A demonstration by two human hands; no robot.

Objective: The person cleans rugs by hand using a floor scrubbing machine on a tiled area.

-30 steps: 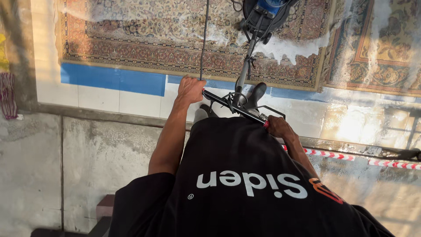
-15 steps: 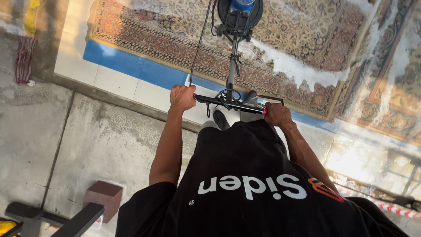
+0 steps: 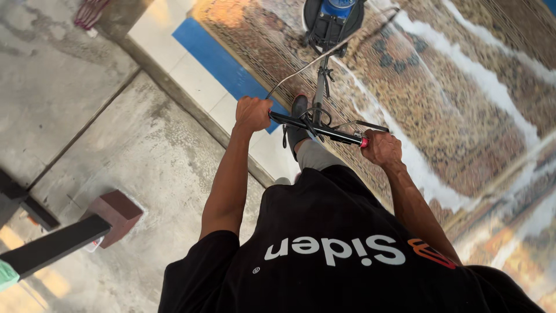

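Note:
My left hand (image 3: pixel 252 112) grips the left end of a black handlebar (image 3: pixel 317 128). My right hand (image 3: pixel 381 148) grips its right end, by a red tip. The handlebar tops a metal shaft that runs down to a round floor-scrubbing machine (image 3: pixel 333 22) with a blue and black body. The machine stands on a wet patterned carpet (image 3: pixel 457 98) streaked with white foam. A thin cable runs from the handlebar toward the machine. My dark shoe (image 3: pixel 298 119) shows under the handlebar, on the carpet's edge.
A blue and white tiled strip (image 3: pixel 217 66) borders the carpet on the left. Bare concrete floor (image 3: pixel 92 116) lies beyond it. A dark beam resting on a brown block (image 3: pixel 116 213) sits at the lower left. A second patterned carpet (image 3: pixel 521 232) lies at the lower right.
The view has swung to the right and tilted, so the carpet now fills the right side. The machine sits farther along the carpet. Both hands keep their hold on the handlebar.

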